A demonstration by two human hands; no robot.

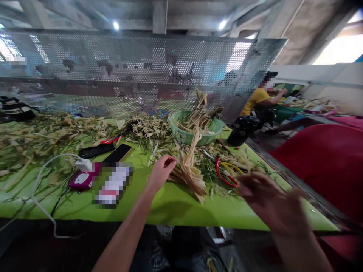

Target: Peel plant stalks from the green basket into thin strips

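My left hand (162,172) is beside a bundle of dry, pale corn husks (190,173) on the green table. Its thumb and fingertips are pinched together; what lies between them, if anything, is too small to make out. Over the table's right front part, my right hand (273,202) is raised and smeared by motion, so its fingers are unclear. Just left of it lie scissors (219,173) with red and yellow handles, among green and tan husk scraps. Behind the bundle stands a green plastic basket (184,134) with dry husks in it.
Loose husks (56,132) cover the table's left and back. A phone (118,154), a purple power adapter (82,181) and a white cable lie at left. A perforated metal screen (127,71) rises behind. A person in yellow (258,97) sits at right, beyond a black container (241,130).
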